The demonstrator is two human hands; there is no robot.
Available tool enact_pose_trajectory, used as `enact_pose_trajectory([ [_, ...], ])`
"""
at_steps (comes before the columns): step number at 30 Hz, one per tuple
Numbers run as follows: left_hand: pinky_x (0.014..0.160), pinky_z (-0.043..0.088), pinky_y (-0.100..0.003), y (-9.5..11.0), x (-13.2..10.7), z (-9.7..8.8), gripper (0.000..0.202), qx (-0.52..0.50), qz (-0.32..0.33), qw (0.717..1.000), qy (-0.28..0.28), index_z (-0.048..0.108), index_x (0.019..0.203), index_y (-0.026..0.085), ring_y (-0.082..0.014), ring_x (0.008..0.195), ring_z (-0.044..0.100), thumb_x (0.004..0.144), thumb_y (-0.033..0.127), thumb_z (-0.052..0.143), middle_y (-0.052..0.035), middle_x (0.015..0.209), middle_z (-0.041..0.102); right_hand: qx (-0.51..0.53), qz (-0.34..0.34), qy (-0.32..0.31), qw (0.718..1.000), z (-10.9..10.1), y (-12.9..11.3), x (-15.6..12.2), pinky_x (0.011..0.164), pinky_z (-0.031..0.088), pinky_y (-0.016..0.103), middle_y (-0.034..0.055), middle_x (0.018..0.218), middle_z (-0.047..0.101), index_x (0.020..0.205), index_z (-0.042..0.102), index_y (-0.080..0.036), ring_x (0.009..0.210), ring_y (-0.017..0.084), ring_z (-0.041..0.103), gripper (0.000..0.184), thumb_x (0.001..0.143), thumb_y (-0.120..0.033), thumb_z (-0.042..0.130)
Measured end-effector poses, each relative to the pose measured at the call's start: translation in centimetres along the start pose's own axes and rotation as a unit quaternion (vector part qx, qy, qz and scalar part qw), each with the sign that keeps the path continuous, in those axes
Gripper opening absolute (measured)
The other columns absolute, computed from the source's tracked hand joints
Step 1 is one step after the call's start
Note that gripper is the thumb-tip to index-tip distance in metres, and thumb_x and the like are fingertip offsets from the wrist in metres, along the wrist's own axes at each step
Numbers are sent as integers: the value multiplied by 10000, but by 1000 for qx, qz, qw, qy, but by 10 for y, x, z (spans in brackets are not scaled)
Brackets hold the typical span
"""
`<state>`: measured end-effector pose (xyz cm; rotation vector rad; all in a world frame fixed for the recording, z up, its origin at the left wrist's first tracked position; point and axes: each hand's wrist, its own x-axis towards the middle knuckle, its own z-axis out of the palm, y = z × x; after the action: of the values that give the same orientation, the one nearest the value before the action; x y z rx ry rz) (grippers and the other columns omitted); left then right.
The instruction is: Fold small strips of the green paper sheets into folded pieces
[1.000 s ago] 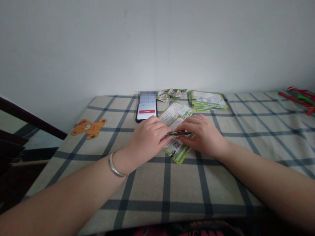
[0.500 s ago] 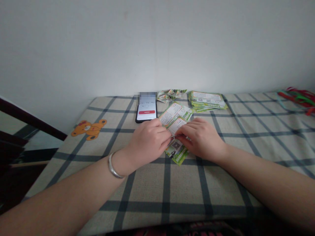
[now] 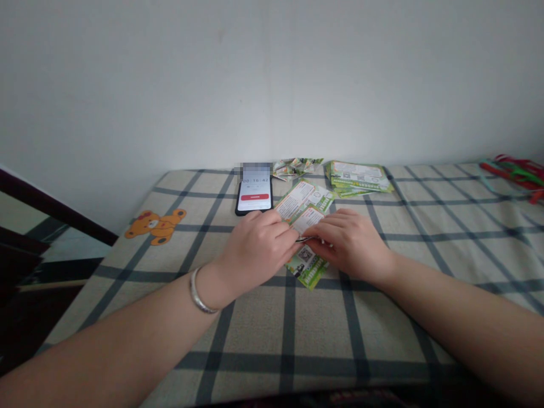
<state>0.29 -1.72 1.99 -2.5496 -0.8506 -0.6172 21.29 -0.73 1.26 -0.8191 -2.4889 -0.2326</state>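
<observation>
My left hand [image 3: 266,241], a silver bangle on its wrist, is closed in a pinch on the near edge of a green-and-white printed leaflet [image 3: 309,217]. From the other side my right hand [image 3: 351,243] pinches the same edge, the fingertips of both hands almost meeting. The edge between them looks bent or folded; the fingers hide much of it. Beneath and around it lie more printed paper, with a lower part [image 3: 309,275] showing a QR code and a leaflet [image 3: 300,195] flat just beyond. Whether these are separate sheets I cannot tell.
A phone [image 3: 255,192] with a timer on its screen lies beyond my left hand. Several folded paper pieces [image 3: 295,168] sit by the wall, beside a stack of leaflets [image 3: 359,177]. Red and green items [image 3: 516,173] lie far right. A bear picture [image 3: 156,225] is on the checked tablecloth [image 3: 250,340].
Both hands keep their pinch on the leaflet, with only small finger shifts. The whole view has moved slightly, so everything sits a little lower.
</observation>
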Motion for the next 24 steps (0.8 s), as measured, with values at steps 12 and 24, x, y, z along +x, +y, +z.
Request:
enact_pose_trajectory([
  [12,665,386,-344,-7,-1,7,148,25,-41,998,-35,668,845,183,-203,756,603,908,188,534,-11,756,674,-18,-2,-18,1000,-6,12,1,690,380,303,32,839,743,1064,693,-180,727,164,649,272,871,-116,512],
  [24,678,366,-341,-14,-3,4,217,59,1,998,4,668,1043,180,-179,737,625,967,264,483,-3,751,703,-42,-34,-49,997,-13,28,-2,759,379,326,30,825,731,1146,669,-187,690,149,612,328,920,-138,437],
])
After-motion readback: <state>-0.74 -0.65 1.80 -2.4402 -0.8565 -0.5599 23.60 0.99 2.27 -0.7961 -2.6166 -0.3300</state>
